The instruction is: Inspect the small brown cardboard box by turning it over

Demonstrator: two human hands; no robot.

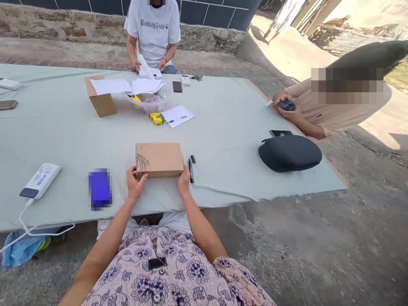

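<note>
A flat cardboard box (159, 160) lies on the pale green table cover (223, 140), with a dark pen sketch at its left end. My left hand (135, 183) grips the box's near left corner, its fingers on the top face. My right hand (184, 179) presses against the near right corner. A black marker (191, 171) lies just right of the box, close to my right hand, with a small black cap or second pen (193, 159) beside it. A blurred blue object (100, 189) sits left of my left hand.
A white power strip (40, 181) with a cable lies at the table's left. A black padded case (290, 153) sits to the right. Further away are a plastic bowl with papers (147, 100), an open carton (100, 97), a yellow tape measure (157, 118) and two seated co-workers.
</note>
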